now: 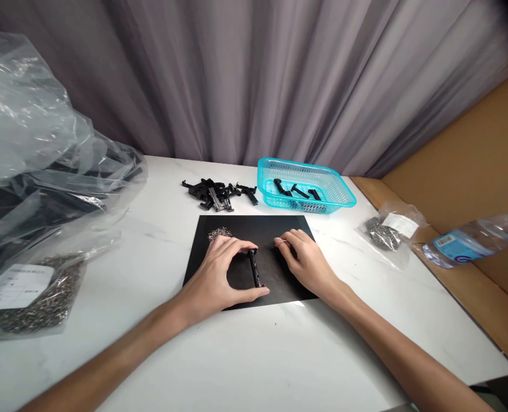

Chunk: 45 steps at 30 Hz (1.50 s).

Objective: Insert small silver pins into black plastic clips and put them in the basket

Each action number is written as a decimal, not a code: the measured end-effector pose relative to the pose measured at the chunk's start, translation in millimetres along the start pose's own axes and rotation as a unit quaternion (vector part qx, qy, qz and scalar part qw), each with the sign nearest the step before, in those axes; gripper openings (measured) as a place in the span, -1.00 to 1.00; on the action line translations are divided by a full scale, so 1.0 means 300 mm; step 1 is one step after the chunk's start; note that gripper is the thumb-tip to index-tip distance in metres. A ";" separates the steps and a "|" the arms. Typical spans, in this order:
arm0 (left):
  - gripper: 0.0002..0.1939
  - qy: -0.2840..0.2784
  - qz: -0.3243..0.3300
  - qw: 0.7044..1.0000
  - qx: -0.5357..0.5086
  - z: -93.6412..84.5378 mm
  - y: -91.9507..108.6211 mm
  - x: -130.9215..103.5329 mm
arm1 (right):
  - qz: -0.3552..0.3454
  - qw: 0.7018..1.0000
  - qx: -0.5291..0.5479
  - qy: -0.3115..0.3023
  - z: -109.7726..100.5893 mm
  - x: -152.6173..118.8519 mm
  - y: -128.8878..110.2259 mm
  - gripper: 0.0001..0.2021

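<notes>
A slim black plastic part (255, 269) spans the gap between the thumb and fingers of my left hand (215, 272), which grips it by its two ends above the black mat (294, 289). My right hand (307, 257) is closed in a pinch over the mat's right side. A small shiny metal piece (283, 240) shows at its fingertips, too small to name more exactly. Just beyond my left fingers lies a little heap of tiny metal pieces (219, 233), partly covered by that hand.
Behind the mat sits a pile of black plastic parts (215, 193). A turquoise basket (339, 197) beside it holds several more. Bags of small metal pieces lie at left (60, 286) and right (385, 232). A plastic bottle (472, 243) lies at the right, by cardboard.
</notes>
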<state>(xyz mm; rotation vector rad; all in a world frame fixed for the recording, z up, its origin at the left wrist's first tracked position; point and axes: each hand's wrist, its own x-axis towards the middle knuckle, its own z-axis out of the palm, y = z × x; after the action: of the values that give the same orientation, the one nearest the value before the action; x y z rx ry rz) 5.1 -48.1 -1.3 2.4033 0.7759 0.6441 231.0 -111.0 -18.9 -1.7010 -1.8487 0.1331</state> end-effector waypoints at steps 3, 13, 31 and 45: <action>-0.38 0.005 0.001 1.000 0.001 0.000 -0.001 -0.001 | -0.001 1.000 -0.004 -0.001 0.000 0.000 0.000 -0.72; -0.39 0.014 0.007 1.000 0.004 0.006 -0.005 -0.003 | -0.016 0.998 -0.034 0.042 -0.011 -0.004 -0.004 -0.68; -0.35 0.033 0.011 0.999 -0.019 0.014 -0.005 -0.009 | -0.037 0.996 0.073 0.030 -0.009 -0.014 -0.029 -0.65; -0.34 0.073 0.088 0.993 0.006 0.015 -0.005 -0.015 | 0.123 0.883 0.427 -0.150 -0.021 -0.039 -0.137 -0.67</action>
<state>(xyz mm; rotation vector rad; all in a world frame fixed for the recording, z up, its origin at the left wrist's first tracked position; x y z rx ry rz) 3.7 -51.3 -6.9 2.4753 0.6321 0.8955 198.2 -130.9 1.1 -1.2822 -1.4009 1.1886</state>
